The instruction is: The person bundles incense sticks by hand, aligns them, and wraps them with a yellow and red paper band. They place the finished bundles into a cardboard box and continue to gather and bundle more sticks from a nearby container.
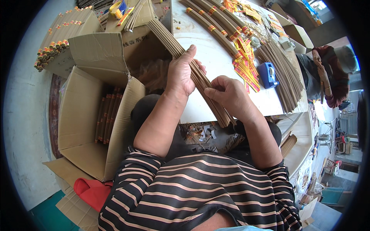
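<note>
A bundle of thin brown incense sticks (163, 35) slants across my lap, its upper end far left and its lower end by the table's near edge. My left hand (180, 75) is wrapped around its middle, thumb on top. Lower down, my right hand (233, 95) pinches the side of the same bundle with thumb and fingers. No band shows on the held sticks. To the right on the white table (204, 46) are red and yellow paper labels (246, 65), a blue tape dispenser (268, 75) and a spread pile of loose incense sticks (279, 69).
Several banded incense bundles (214, 27) lie at the table's back. An open cardboard box (79, 115) at my left holds banded bundles (110, 115). More are stacked (58, 46) far left. Red cloth (90, 190) lies beside the box. Another person (327, 73) is at the right.
</note>
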A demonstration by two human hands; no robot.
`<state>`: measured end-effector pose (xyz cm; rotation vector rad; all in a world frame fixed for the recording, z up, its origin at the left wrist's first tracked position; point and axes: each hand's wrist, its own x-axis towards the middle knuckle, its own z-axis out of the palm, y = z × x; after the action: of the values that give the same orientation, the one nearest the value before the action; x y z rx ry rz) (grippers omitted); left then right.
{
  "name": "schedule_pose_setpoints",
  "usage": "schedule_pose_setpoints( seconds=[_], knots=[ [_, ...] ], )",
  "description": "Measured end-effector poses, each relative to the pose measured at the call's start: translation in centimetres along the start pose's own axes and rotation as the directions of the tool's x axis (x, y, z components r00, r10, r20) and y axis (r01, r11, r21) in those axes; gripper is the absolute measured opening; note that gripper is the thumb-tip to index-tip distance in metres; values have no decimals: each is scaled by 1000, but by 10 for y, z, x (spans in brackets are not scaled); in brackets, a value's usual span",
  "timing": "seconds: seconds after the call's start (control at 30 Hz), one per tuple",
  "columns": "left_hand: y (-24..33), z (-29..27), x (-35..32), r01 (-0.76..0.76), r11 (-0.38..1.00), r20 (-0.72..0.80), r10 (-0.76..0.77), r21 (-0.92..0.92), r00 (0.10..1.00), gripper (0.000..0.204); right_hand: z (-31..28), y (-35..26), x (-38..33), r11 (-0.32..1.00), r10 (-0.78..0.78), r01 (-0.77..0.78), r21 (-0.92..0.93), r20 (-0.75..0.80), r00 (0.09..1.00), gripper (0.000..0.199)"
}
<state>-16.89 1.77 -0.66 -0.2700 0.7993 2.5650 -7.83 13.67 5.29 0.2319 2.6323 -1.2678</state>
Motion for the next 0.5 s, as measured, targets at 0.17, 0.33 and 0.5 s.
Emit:
schedule_pose_setpoints(
  seconds=[0.17,0.33,0.5],
  knots=[
    [-3,-4,7,7,999,-38,-8,-41,999,31,3,-7,-5,994,-37,31,-102,-63,997,24],
    [-3,0,5,-112,994,8,112,-3,994,35,2,-9,-7,990,-68,53,-127,-109,992,23],
    [8,-1,-1,-93,994,20,92,48,996,35,-3,-2,-9,992,-122,122,-14,-133,984,21]
  ],
)
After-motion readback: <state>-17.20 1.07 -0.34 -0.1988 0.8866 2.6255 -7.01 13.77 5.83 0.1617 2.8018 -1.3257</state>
